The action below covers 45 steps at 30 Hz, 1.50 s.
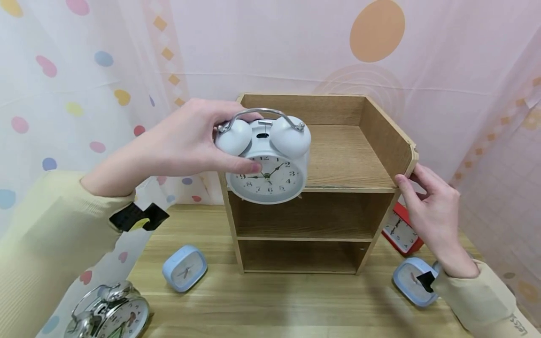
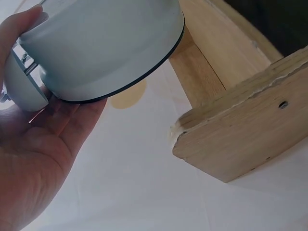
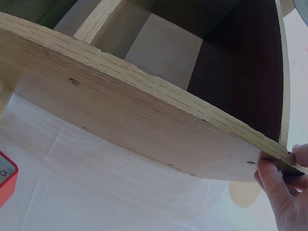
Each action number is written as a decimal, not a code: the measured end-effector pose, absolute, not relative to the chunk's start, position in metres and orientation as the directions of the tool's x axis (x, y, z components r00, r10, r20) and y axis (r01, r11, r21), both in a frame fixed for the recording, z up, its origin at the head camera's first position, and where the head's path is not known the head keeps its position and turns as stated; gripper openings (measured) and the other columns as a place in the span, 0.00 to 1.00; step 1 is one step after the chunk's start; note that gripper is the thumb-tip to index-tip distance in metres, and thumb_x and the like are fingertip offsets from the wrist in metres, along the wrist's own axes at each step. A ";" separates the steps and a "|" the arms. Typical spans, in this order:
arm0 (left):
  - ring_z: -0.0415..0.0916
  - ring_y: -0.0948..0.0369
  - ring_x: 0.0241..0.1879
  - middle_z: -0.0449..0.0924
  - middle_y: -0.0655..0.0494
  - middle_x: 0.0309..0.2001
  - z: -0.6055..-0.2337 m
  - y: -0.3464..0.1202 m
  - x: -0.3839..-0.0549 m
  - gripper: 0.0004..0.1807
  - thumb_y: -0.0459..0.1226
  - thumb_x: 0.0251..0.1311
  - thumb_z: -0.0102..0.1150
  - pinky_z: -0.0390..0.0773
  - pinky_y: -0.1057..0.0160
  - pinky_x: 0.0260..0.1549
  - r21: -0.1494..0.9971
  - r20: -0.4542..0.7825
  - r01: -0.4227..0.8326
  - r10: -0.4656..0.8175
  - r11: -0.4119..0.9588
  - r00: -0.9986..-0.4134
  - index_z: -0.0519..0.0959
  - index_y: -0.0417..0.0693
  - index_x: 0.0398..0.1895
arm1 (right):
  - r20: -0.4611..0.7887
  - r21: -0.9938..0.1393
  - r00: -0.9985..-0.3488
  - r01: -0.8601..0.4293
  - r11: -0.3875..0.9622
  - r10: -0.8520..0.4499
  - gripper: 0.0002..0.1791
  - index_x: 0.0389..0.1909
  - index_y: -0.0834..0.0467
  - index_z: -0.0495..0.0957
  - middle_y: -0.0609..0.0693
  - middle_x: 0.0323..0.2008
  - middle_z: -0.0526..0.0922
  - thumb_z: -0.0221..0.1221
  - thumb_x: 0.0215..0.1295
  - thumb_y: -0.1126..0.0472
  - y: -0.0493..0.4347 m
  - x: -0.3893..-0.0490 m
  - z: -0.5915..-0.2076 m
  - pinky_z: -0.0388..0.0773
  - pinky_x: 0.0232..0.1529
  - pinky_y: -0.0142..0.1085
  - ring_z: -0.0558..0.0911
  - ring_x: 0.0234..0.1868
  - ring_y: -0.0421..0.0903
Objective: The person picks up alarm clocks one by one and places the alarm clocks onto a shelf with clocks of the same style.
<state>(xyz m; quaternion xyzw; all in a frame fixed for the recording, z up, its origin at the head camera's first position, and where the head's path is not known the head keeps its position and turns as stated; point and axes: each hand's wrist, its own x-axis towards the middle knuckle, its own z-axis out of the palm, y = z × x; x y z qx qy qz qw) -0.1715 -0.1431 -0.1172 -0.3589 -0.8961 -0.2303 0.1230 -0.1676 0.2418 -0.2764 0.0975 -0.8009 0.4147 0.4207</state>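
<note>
My left hand (image 1: 186,138) grips a white twin-bell alarm clock (image 1: 274,185), its thumb across the dial and its fingers behind. The clock is in front of the left part of the top of a small wooden shelf (image 1: 351,159); the left wrist view shows the clock's rounded side (image 2: 106,48) apart from the shelf's side panel (image 2: 240,125). My right hand (image 1: 435,211) pinches the front edge of the shelf's right side panel between thumb and fingers. In the right wrist view the fingers (image 3: 272,185) press on the panel's outer face.
A light-blue clock (image 1: 185,268) stands left of the shelf, with a silver twin-bell clock (image 1: 122,319) nearer the front. Right of the shelf, a red clock (image 1: 401,230) and another blue clock (image 1: 414,281) sit partly behind my right arm. A patterned curtain (image 1: 274,47) hangs behind.
</note>
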 end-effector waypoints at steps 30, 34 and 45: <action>0.75 0.57 0.47 0.86 0.52 0.49 -0.104 -0.142 -0.227 0.31 0.53 0.58 0.75 0.76 0.64 0.41 0.353 0.218 0.556 0.512 0.753 -0.831 0.81 0.59 0.64 | 0.757 -0.578 -0.625 -0.503 0.643 0.191 0.16 0.56 0.62 0.87 0.14 0.44 0.79 0.67 0.69 0.69 0.240 -0.168 -0.278 0.76 0.39 0.08 0.79 0.49 0.12; 0.77 0.57 0.47 0.87 0.51 0.50 -0.105 -0.146 -0.233 0.33 0.53 0.58 0.75 0.76 0.65 0.41 0.369 0.200 0.538 0.501 0.758 -0.842 0.79 0.59 0.67 | 0.759 -0.573 -0.624 -0.504 0.647 0.185 0.16 0.56 0.63 0.86 0.14 0.45 0.79 0.66 0.70 0.68 0.240 -0.168 -0.278 0.76 0.40 0.08 0.79 0.49 0.12; 0.76 0.56 0.47 0.86 0.50 0.50 -0.107 -0.145 -0.242 0.33 0.53 0.59 0.74 0.76 0.63 0.40 0.359 0.174 0.526 0.498 0.771 -0.850 0.78 0.59 0.68 | 0.752 -0.571 -0.634 -0.488 0.660 0.182 0.17 0.59 0.61 0.86 0.13 0.45 0.77 0.67 0.70 0.66 0.243 -0.168 -0.278 0.76 0.40 0.08 0.78 0.50 0.11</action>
